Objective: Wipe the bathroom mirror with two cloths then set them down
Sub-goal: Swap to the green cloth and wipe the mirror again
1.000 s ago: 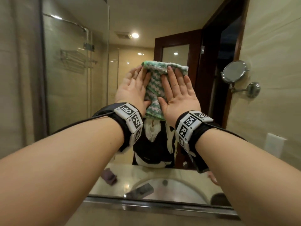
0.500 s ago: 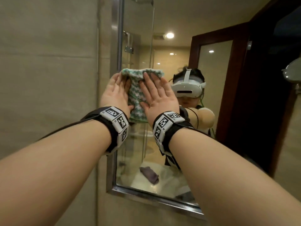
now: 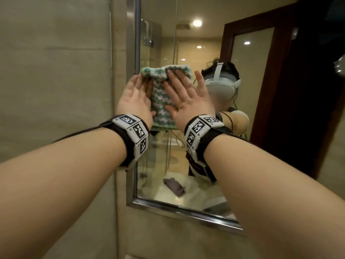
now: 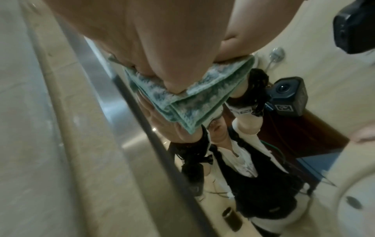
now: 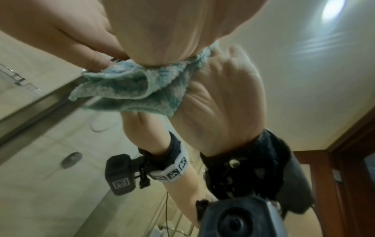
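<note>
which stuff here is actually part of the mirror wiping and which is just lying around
In use:
green-and-white knitted cloth
steel-framed wall mirror
left hand, pressing cloth
right hand, pressing cloth

Lying about:
crumpled grey-purple cloth, seen reflected on the counter

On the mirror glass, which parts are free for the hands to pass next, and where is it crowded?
Free glass lies below the green cloth, down to the mirror's bottom frame, and to its right. It is crowded at the left frame: the left hand is against it, with the right hand pressing the same cloth beside it.
</note>
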Available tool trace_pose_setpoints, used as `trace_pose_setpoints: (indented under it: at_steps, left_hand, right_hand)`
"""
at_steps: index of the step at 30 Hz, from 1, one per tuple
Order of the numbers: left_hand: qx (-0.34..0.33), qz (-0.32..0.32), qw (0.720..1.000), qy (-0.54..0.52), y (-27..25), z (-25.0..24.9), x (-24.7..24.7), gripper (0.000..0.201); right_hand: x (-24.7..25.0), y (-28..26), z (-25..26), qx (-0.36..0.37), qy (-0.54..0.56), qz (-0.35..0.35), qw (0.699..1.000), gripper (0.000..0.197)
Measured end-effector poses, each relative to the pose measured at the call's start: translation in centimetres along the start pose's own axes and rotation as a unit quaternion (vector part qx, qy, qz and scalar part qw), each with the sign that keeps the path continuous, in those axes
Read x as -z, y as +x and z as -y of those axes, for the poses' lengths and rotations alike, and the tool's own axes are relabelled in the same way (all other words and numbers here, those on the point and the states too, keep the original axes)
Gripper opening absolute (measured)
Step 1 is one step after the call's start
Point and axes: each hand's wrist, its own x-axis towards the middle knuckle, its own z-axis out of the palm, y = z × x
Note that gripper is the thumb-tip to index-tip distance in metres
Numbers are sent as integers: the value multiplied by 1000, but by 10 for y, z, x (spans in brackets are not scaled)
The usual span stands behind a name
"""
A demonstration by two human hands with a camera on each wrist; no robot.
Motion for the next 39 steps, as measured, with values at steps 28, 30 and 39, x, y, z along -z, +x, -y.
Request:
trace_pose_setpoints:
  at_steps: [28, 30, 39]
  left_hand:
    - [-161, -216, 955, -123, -54, -186, 177, 70]
    - [-167, -218, 952, -139, -58, -197, 188, 70]
    - [-166, -221, 950, -147, -64, -212, 201, 69]
  right_hand:
    - [-22, -200, -219, -166, -35, 114, 979, 62]
    - [-19, -210, -230, -174, -42, 136, 975, 61]
    - [-20, -224, -247, -167, -23, 164, 972, 66]
